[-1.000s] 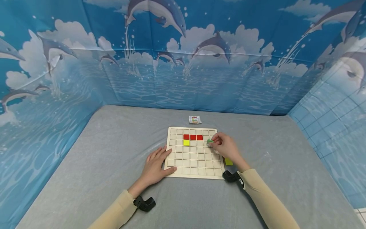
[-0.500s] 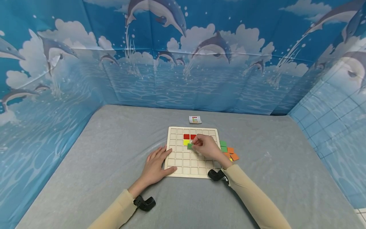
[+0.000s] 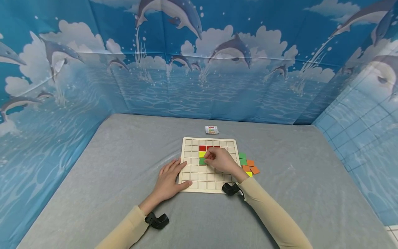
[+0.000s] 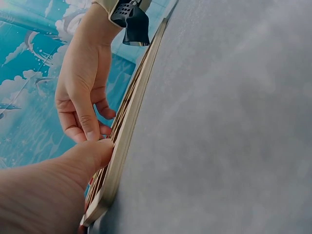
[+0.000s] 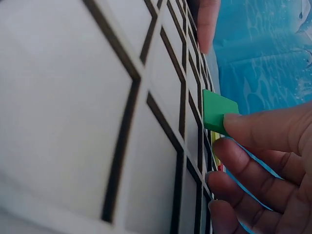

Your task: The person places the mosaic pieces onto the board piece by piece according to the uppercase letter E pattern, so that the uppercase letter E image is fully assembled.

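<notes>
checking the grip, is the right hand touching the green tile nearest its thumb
Touching: the right wrist view shows the right hand, its thumb laid on the green tile at one corner.

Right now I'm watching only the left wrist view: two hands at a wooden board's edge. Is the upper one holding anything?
Observer: Yes. The right wrist view shows that right hand pinching a green tile.
Visitor: Oh, nice! Whereabouts on the board is it?
Observer: In the head view, it shows just on the near side of a yellow tile that lies in the board.
Visitor: And are there any spare pieces?
Observer: Yes. The head view shows loose tiles in green, orange and yellow beside the board's right edge.
</notes>
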Tool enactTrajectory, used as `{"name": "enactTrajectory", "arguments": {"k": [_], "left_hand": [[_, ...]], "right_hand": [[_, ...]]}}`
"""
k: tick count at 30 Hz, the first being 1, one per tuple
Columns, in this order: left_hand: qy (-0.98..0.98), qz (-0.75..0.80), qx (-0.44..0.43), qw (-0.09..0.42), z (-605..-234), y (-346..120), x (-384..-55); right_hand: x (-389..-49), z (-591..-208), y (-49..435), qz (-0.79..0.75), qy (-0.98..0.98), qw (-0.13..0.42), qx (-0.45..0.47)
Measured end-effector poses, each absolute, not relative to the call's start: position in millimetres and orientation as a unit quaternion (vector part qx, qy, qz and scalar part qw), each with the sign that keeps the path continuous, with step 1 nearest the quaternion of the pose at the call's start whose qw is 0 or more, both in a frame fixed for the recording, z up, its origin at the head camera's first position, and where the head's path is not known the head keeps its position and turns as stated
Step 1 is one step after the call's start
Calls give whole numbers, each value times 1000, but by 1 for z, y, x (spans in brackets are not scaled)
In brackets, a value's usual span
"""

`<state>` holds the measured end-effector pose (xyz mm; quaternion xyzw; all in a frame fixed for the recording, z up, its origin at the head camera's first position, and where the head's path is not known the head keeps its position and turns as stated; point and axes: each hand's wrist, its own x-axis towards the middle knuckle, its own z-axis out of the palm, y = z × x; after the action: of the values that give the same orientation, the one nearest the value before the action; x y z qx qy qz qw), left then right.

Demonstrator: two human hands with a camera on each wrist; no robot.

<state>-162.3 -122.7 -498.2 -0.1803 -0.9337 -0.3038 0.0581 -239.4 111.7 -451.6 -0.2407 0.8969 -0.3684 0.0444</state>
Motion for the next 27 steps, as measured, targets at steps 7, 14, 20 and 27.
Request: {"name": "enactTrajectory", "arguments": {"k": [7,14,20,27], "left_hand": [[-935,-305,-175,47,-496,-123,-161],[-935,-307,-173,40,-495,-123,-160],[-935,-307,-175,42,-495,-124,-161],[-936,-305,-174,37,-496,-124,-161]], "right_hand": [[-241,-452,108,-318,919,27,-230],[-240,-452,105,-295,931,16,-216],[-239,-453,104,-294,930,23,-221],[-237,-451,117,-350,907,49,-228]]}}
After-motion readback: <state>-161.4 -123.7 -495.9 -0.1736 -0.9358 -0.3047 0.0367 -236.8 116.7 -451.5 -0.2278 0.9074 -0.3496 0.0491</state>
